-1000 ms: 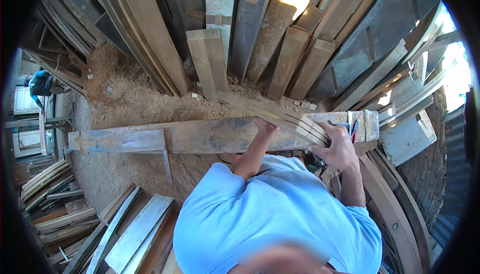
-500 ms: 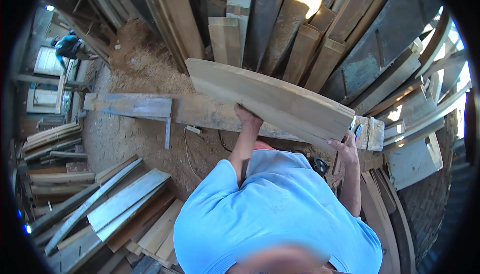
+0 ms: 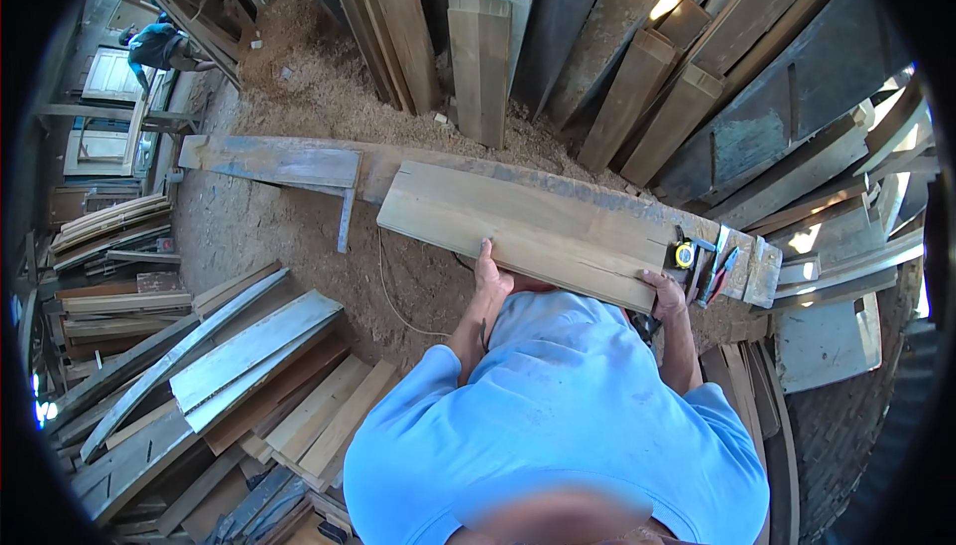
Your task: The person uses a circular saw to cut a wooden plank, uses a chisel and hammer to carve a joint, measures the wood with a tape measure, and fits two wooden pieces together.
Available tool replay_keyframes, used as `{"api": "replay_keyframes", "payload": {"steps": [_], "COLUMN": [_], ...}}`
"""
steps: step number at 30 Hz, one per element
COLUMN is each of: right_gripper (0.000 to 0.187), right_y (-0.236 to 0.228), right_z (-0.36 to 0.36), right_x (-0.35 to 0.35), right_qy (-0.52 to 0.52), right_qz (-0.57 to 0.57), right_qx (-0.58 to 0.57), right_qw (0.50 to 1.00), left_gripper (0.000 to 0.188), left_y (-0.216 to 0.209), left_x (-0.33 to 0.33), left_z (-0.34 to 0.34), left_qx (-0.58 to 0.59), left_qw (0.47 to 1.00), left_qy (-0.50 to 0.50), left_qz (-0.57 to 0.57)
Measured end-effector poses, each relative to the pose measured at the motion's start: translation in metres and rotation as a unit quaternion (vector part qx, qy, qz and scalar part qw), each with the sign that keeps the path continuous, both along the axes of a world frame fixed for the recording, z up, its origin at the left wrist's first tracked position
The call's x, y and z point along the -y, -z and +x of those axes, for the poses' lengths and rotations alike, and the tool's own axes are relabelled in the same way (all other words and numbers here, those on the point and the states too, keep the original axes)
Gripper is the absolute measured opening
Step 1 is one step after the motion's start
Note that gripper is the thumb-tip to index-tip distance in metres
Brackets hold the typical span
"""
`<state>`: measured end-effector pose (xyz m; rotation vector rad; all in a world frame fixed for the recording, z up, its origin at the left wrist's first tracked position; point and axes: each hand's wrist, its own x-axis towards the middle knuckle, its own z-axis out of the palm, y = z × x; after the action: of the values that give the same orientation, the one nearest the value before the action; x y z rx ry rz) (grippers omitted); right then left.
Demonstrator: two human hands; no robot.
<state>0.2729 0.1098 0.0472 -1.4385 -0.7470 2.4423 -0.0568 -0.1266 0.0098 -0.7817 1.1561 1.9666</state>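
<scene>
A wide, pale wooden board (image 3: 528, 221) lies lengthwise in front of me, face up, over the long workbench plank (image 3: 383, 161). My left hand (image 3: 489, 272) grips its near edge left of the middle, thumb on top and the other fingers hidden beneath. Near the right end, my right hand (image 3: 665, 293) holds the same edge, fingers over the top. Just past that end, a yellow tape measure (image 3: 684, 254), a hammer-like tool (image 3: 715, 256) and red-handled pliers (image 3: 719, 284) rest on the bench.
Tall planks (image 3: 478, 67) lean along the far side above a heap of sawdust (image 3: 299, 57). Stacked boards (image 3: 254, 356) fill the left. A white cable (image 3: 388, 291) runs over the floor. Another person (image 3: 159, 47) bends over a frame at the far left. Boards (image 3: 846, 236) crowd the right.
The board has come down from a raised, tilted position to lie flat over the bench, held by both hands. The tape measure and tools beside it now show.
</scene>
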Motion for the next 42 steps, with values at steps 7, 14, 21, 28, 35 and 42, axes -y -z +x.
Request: {"api": "replay_keyframes", "payload": {"steps": [7,14,21,28,35,42], "right_gripper": [0.034,0.05,0.046,0.08,0.072,0.067], "right_y": [0.03,0.026,0.012,0.008,-0.002,0.019], "right_z": [-0.041,-0.051,-0.015,0.017,-0.012,0.001], "right_x": [-0.008,-0.032,-0.058,-0.071,-0.063,-0.076], "right_qy": [-0.062,-0.183,-0.186,-0.244,-0.278,-0.179], "right_qz": [0.194,0.363,0.444,0.414,0.455,0.41], "right_qx": [0.258,0.385,0.444,0.533,0.546,0.449], "right_qw": [0.944,0.828,0.756,0.697,0.646,0.773], "left_gripper": [0.054,0.065,0.072,0.076,0.07,0.06], "left_y": [-0.006,-0.009,0.035,0.053,0.05,0.047], "left_x": [-0.028,-0.049,-0.032,-0.012,0.006,0.018], "left_z": [-0.013,-0.023,-0.026,-0.018,-0.031,-0.035], "left_qx": [0.128,0.161,0.142,0.073,0.055,0.026], "left_qw": [0.986,0.974,0.965,0.93,0.903,0.893], "left_qy": [0.086,0.117,0.192,0.297,0.347,0.378], "left_qz": [-0.065,-0.109,-0.111,-0.202,-0.245,-0.244]}}
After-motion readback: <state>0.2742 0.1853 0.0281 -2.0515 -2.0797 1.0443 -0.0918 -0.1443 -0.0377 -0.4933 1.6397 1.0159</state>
